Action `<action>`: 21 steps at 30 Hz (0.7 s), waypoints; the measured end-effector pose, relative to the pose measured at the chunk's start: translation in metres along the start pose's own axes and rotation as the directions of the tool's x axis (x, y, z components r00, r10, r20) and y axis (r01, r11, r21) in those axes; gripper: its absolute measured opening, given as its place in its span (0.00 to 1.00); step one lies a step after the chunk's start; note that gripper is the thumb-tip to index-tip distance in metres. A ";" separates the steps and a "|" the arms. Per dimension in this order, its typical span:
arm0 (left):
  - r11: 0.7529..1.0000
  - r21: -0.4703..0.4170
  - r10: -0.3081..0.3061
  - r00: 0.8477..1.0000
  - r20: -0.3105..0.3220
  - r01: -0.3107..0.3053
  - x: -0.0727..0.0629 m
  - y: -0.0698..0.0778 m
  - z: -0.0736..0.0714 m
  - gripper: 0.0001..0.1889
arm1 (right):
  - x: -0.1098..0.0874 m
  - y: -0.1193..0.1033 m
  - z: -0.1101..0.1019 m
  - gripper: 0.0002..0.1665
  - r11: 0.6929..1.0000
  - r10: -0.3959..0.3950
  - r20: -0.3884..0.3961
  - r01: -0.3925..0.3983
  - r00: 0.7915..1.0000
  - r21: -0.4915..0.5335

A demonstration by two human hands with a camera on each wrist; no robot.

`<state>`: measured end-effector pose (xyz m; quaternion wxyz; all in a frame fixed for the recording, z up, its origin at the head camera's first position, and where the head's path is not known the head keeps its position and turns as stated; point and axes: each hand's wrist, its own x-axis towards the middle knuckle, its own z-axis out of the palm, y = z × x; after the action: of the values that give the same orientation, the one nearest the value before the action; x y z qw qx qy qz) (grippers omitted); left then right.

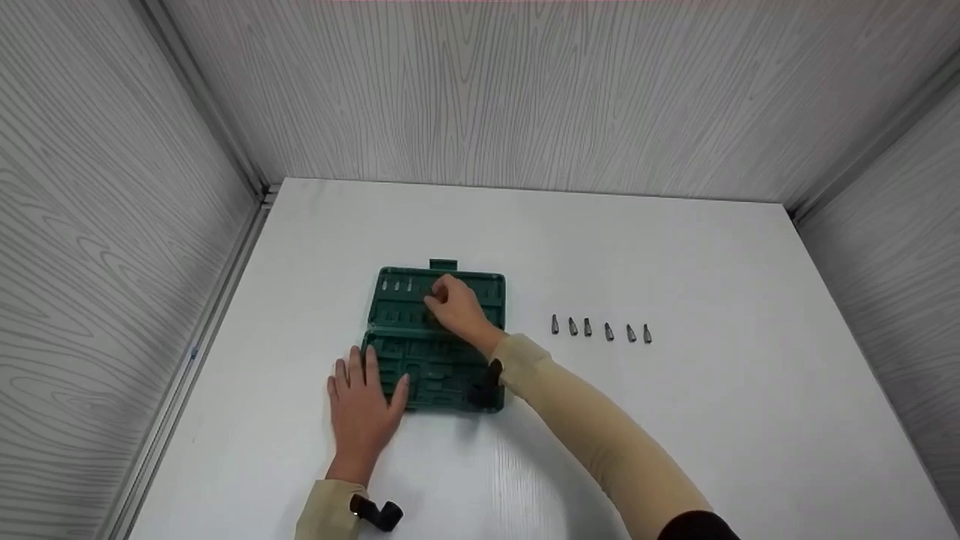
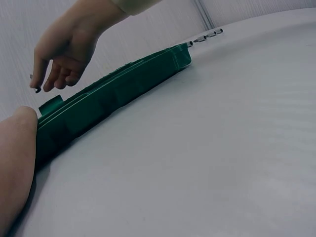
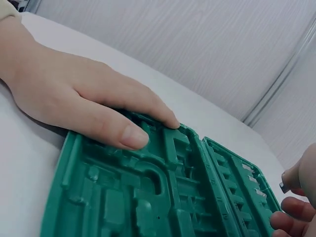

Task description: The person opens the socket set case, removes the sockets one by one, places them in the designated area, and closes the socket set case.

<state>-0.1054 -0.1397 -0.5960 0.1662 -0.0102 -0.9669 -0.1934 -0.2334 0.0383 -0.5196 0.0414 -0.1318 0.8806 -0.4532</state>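
An opened green plastic tool case (image 1: 450, 390) lies flat on the table, its moulded halves facing up. My left hand (image 1: 364, 420) rests on its near left corner, fingers spread and straight; in the right wrist view the thumb and fingers of that left hand (image 3: 84, 103) lie over the rim. Above the far half, my right hand (image 1: 461, 311) pinches a small metal screwdriver bit (image 3: 283, 187) between thumb and finger. Three bits (image 1: 397, 286) sit in slots at the far half's left end. The bit in the right hand is hidden in the head view.
Several loose bits (image 1: 588, 327) stand apart in a row on the white table (image 1: 712, 420), right of the case. Pale wood-grain panels (image 1: 480, 90) rise behind and at both sides. A latch tab (image 1: 443, 264) sticks out from the case's far edge.
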 end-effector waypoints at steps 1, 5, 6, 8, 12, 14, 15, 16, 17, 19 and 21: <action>1.000 0.000 0.000 1.000 0.002 0.000 0.000 0.000 0.000 0.42 | -0.002 0.000 -0.002 0.12 1.000 0.000 0.001 0.000 1.000 -0.001; 1.000 -0.004 0.000 1.000 0.015 0.000 0.001 0.000 0.000 0.43 | -0.013 0.004 -0.008 0.12 1.000 0.003 0.001 -0.003 1.000 -0.007; 1.000 -0.005 0.001 1.000 0.017 -0.001 0.001 0.000 0.000 0.43 | -0.016 0.005 -0.009 0.11 1.000 0.003 0.004 -0.003 1.000 -0.008; 1.000 -0.006 0.000 1.000 0.013 0.000 0.002 0.000 0.000 0.43 | -0.022 0.007 -0.011 0.10 1.000 -0.005 0.016 0.005 1.000 -0.011; 1.000 0.000 -0.004 1.000 0.008 0.004 0.002 -0.002 -0.001 0.43 | -0.036 0.009 -0.014 0.09 1.000 -0.010 0.057 0.011 0.998 -0.016; 1.000 -0.001 -0.002 1.000 0.009 0.002 0.002 -0.004 -0.002 0.43 | -0.043 0.012 -0.018 0.09 1.000 -0.010 0.065 0.011 0.998 -0.017; 1.000 -0.002 0.000 1.000 0.009 0.000 0.002 -0.004 -0.002 0.43 | -0.046 0.013 -0.020 0.09 1.000 -0.010 0.064 0.010 0.998 -0.013; 1.000 -0.004 0.003 1.000 0.009 -0.002 0.002 -0.005 -0.002 0.43 | -0.050 0.014 -0.022 0.09 1.000 -0.009 0.061 0.010 0.998 -0.009; 1.000 -0.008 0.004 1.000 0.007 -0.004 0.002 -0.005 -0.002 0.43 | -0.053 0.016 -0.025 0.09 1.000 -0.010 0.059 0.010 0.998 -0.005; 1.000 -0.010 0.005 1.000 0.000 -0.005 0.002 -0.006 -0.001 0.42 | -0.059 0.019 -0.030 0.09 1.000 -0.008 0.057 0.008 0.998 0.004; 1.000 -0.012 0.007 1.000 -0.010 -0.007 0.001 -0.006 -0.001 0.42 | -0.064 0.023 -0.036 0.09 1.000 -0.001 0.056 0.000 0.998 0.009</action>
<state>-0.1067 -0.1459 -0.5969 0.1715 -0.0137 -0.9649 -0.1986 -0.1830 0.0966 -0.5205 0.0665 -0.1446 0.8771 -0.4533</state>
